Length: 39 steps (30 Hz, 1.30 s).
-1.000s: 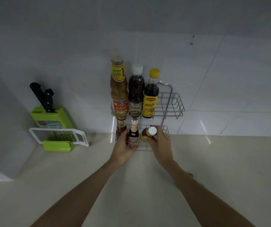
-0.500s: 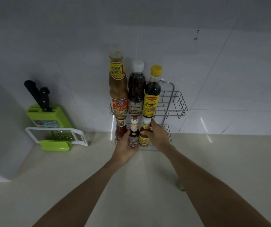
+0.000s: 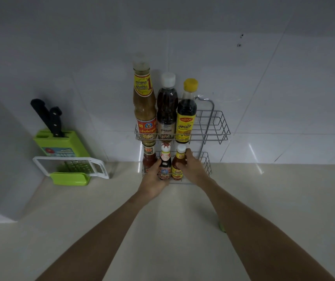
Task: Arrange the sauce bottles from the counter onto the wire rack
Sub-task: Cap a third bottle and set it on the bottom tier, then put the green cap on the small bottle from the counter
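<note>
Six bottles stand in the wire rack (image 3: 215,126), three to a tier, and no bottle shows on the counter (image 3: 264,199) in this view, so you look to be at the very end of the job. On the upper tier the tall brown bottle (image 3: 144,110), the white-capped tall bottle (image 3: 166,110) and the yellow-capped bottle (image 3: 186,116) stand upright side by side at the left end, with the right part of that shelf bare. Below them sit the dark-lidded small bottle (image 3: 148,157), the red-capped small bottle (image 3: 165,165) and the white-capped small bottle (image 3: 177,165), also upright and close together. Your left hand (image 3: 152,177) is wrapped round the red-capped small bottle from the left, and your right hand (image 3: 193,167) clasps the white-capped small bottle, one finger up beside its cap. What is left, as I judge it, is only to square those two in the row and let go; whether their bases rest fully on the wire I cannot tell, since your hands cover them. A small green object (image 3: 221,227) peeps out beside your right forearm, too hidden to name.
</note>
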Available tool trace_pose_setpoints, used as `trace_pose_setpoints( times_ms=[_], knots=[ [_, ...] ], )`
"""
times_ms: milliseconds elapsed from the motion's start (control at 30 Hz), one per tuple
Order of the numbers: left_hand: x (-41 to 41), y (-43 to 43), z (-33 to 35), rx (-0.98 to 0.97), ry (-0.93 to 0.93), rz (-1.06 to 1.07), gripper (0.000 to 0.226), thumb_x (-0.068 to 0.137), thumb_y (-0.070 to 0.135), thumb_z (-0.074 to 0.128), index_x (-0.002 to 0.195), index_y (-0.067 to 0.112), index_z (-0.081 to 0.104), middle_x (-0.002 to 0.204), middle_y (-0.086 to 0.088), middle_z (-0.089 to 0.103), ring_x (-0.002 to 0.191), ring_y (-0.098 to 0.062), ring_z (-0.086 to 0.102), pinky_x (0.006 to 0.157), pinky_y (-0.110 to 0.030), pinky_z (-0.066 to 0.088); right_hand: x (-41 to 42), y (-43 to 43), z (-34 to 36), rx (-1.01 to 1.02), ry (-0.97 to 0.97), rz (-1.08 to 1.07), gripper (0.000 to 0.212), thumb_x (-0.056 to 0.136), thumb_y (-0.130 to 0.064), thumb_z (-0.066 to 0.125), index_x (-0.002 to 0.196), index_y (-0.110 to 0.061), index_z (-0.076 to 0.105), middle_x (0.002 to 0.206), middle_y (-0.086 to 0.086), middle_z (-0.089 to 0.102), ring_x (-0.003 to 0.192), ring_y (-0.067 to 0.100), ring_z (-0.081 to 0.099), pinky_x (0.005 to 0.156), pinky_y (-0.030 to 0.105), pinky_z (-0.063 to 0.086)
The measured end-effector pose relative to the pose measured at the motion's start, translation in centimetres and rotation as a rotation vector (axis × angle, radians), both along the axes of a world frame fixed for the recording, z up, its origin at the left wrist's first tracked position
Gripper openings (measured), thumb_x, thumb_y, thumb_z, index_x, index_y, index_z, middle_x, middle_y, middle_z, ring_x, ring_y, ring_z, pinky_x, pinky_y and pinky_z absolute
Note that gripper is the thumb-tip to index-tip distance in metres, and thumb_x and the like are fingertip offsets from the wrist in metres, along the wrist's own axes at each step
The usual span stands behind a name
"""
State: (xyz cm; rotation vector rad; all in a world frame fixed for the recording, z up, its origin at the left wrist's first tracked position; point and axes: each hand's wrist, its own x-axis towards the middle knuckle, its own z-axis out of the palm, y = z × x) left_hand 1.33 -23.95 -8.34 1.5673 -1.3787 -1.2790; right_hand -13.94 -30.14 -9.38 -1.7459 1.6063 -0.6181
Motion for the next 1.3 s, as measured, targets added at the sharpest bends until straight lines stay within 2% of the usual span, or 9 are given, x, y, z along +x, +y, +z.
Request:
trace_pose_setpoints(
  times_ms=[133,200,367,500,633,833,1000,1133,1300],
  knots=[
    [0.0,0.2,0.2,-0.016,-0.055,-0.010,0.079,0.080,-0.003,0.065,0.148,0.022,0.034,0.131,0.001,0.056,0.125,-0.021,0.054,0.109,-0.038,0.042,-0.3,0.1,0.0,0.069,-0.007,0.020,0.045,0.091,-0.018,0.056,0.131,-0.014,0.035,0.123,0.017,0.061,0.112,0.036,0.059,0.087,0.037,0.046],
    [-0.1,0.4,0.5,-0.013,-0.056,-0.013,0.075,0.083,-0.003,0.064,0.148,0.019,0.034,0.133,0.000,0.054,0.124,-0.016,0.051,0.106,-0.030,0.040,-0.6,0.3,0.3,0.082,0.017,0.028,0.051,0.093,-0.017,0.053,0.140,-0.015,0.031,0.129,0.019,0.059,0.114,0.039,0.057,0.086,0.036,0.044],
    [-1.0,1.5,0.3,-0.065,-0.116,0.054,0.057,0.091,-0.003,0.056,0.144,0.014,0.040,0.140,-0.005,0.052,0.126,-0.016,0.050,0.096,-0.013,0.032,-3.4,2.0,1.8,0.030,0.050,0.035,0.054,0.095,-0.009,0.049,0.145,-0.013,0.030,0.145,0.017,0.046,0.129,0.035,0.048,0.099,0.034,0.040],
    [-2.4,3.2,-0.9,-0.041,-0.159,0.021,0.061,0.091,-0.003,0.051,0.147,0.018,0.038,0.148,-0.004,0.046,0.136,-0.022,0.043,0.099,-0.018,0.030,-8.2,4.4,2.4,-0.055,0.011,-0.017,0.047,0.092,0.004,0.046,0.137,-0.011,0.045,0.137,0.012,0.055,0.126,0.028,0.052,0.096,0.024,0.038],
    [-5.7,5.4,-1.9,-0.020,-0.166,-0.095,0.062,0.090,-0.002,0.052,0.146,0.019,0.038,0.151,-0.001,0.042,0.141,-0.019,0.038,0.104,-0.019,0.028,-14.1,8.4,1.0,-0.053,0.052,-0.100,0.047,0.088,0.011,0.045,0.128,-0.012,0.055,0.128,0.009,0.062,0.119,0.024,0.058,0.096,0.023,0.042],
    [-11.4,7.4,-3.6,0.009,-0.240,-0.321,0.063,0.089,0.006,0.060,0.146,0.022,0.038,0.153,0.001,0.040,0.126,-0.016,0.049,0.085,-0.014,0.038,-20.3,14.7,-3.8,0.131,0.238,-0.083,0.055,0.080,0.006,0.052,0.131,-0.015,0.054,0.130,0.007,0.061,0.117,0.025,0.057,0.093,0.023,0.040],
    [-15.1,8.0,-4.0,0.049,-0.264,-0.425,0.078,0.083,0.014,0.073,0.150,0.018,0.032,0.155,-0.001,0.035,0.144,-0.020,0.032,0.113,-0.025,0.028,-21.4,16.8,-7.1,0.174,0.345,-0.029,0.052,0.082,-0.016,0.065,0.132,-0.021,0.053,0.130,0.006,0.059,0.120,0.030,0.054,0.096,0.032,0.043],
    [-17.2,8.1,-4.6,0.035,-0.245,-0.443,0.068,0.081,0.007,0.072,0.142,0.015,0.041,0.142,-0.003,0.051,0.128,-0.015,0.047,0.094,-0.016,0.033,-21.5,16.8,-8.5,0.136,0.371,-0.080,0.043,0.086,-0.021,0.064,0.128,-0.022,0.055,0.124,0.006,0.060,0.116,0.029,0.054,0.087,0.034,0.046],
    [-18.0,7.8,-5.7,-0.012,-0.251,-0.384,0.043,0.081,0.006,0.070,0.121,0.012,0.055,0.116,-0.007,0.065,0.102,-0.017,0.056,0.077,-0.017,0.041,-21.2,16.0,-8.6,0.029,0.302,-0.082,0.034,0.081,-0.014,0.066,0.116,-0.012,0.063,0.110,0.012,0.062,0.101,0.033,0.061,0.078,0.031,0.044]
  ],
)
